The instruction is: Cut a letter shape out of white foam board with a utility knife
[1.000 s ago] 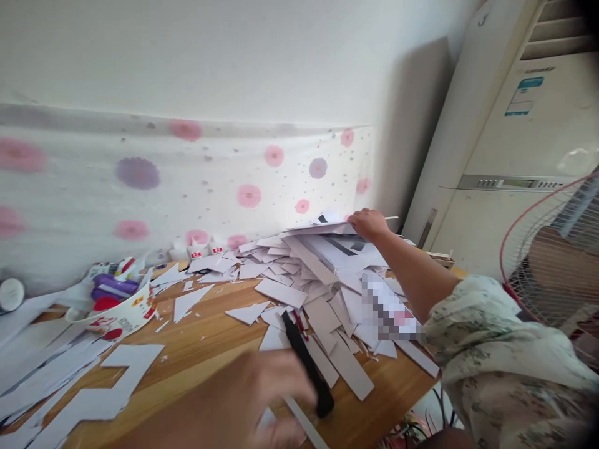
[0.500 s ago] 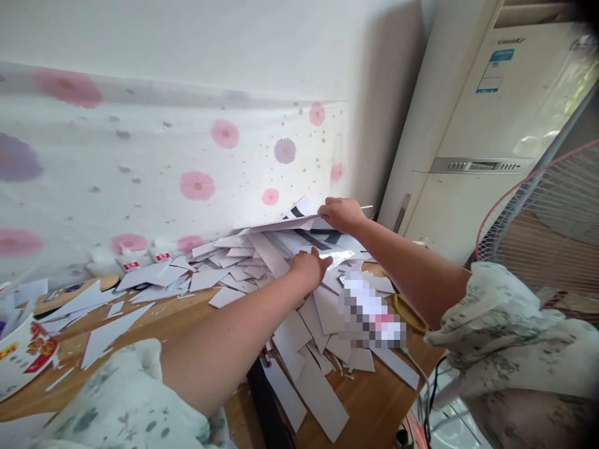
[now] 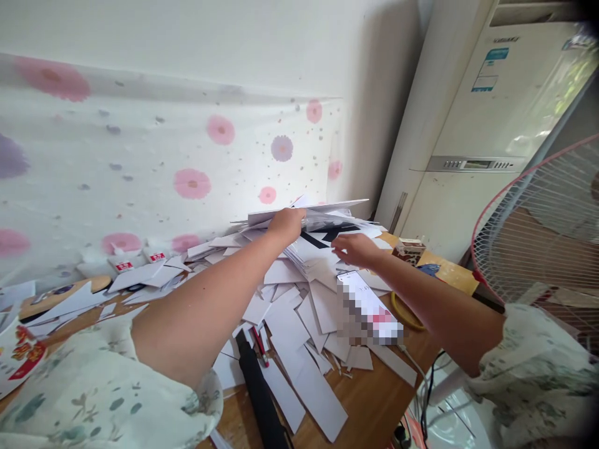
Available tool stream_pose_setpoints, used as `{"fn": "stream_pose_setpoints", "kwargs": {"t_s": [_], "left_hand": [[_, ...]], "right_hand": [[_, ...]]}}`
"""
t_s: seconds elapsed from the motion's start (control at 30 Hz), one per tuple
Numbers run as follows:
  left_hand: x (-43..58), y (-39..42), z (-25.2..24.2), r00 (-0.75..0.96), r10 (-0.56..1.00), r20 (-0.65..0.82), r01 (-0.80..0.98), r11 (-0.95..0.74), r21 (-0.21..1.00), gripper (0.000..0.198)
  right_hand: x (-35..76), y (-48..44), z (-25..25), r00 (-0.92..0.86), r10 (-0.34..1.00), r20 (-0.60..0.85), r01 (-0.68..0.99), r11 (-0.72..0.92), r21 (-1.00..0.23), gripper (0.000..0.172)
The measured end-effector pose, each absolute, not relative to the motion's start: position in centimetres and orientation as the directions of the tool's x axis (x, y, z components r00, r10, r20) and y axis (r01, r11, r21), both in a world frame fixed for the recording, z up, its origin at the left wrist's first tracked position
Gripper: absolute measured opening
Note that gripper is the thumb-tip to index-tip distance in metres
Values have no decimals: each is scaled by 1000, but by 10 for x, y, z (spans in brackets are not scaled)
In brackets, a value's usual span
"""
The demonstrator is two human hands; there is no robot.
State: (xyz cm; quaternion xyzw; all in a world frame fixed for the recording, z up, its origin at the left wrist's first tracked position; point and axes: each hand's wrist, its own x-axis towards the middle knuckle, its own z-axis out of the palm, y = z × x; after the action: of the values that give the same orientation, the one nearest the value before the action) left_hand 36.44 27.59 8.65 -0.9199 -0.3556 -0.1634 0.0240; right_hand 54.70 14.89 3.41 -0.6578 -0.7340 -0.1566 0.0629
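Note:
My left hand [image 3: 287,226] is closed on the edge of a white board [image 3: 334,206], lifted at a tilt over the heap at the back of the table. Thin clear or white sheets [image 3: 322,221] lie just under it, near the fingers. My right hand [image 3: 353,248] is a little to the right and lower, with its fingers loosely parted and nothing visible in them. Beside its fingertips are black strips [image 3: 314,240] and a stack of white sheets [image 3: 302,255]. Cut white board pieces [image 3: 283,272] spread across the table in front of both hands.
A lit phone [image 3: 367,299] lies on the pieces, near a yellow ring [image 3: 407,313]. A black folded umbrella-like object [image 3: 262,390] and a red pen [image 3: 259,346] lie nearer. A small box [image 3: 409,250] stands right; a fan [image 3: 538,249] is beyond the table.
My left hand has moved up and taken hold of the white board. My right hand has let go of the board and come down toward the stack.

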Motion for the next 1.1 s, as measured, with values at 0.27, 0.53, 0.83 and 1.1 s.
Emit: {"fn": "stream_pose_setpoints", "kwargs": {"t_s": [0.27, 0.53, 0.83, 1.1], "left_hand": [[353, 278, 86, 695, 634, 341, 648, -757, 87, 27], [352, 270, 85, 708, 626, 327, 635, -767, 93, 26], [338, 213, 73, 790, 462, 403, 496, -868, 23, 39], [349, 198, 7, 860, 490, 141, 469, -869, 160, 42]], "right_hand": [[545, 192, 16, -153, 987, 56, 987, 150, 52, 59], [542, 198, 54, -85, 996, 40, 990, 80, 112, 26], [545, 230, 109, 8, 964, 267, 982, -57, 179, 29], [544, 233, 125, -35, 982, 185, 993, 12, 121, 28]]}}
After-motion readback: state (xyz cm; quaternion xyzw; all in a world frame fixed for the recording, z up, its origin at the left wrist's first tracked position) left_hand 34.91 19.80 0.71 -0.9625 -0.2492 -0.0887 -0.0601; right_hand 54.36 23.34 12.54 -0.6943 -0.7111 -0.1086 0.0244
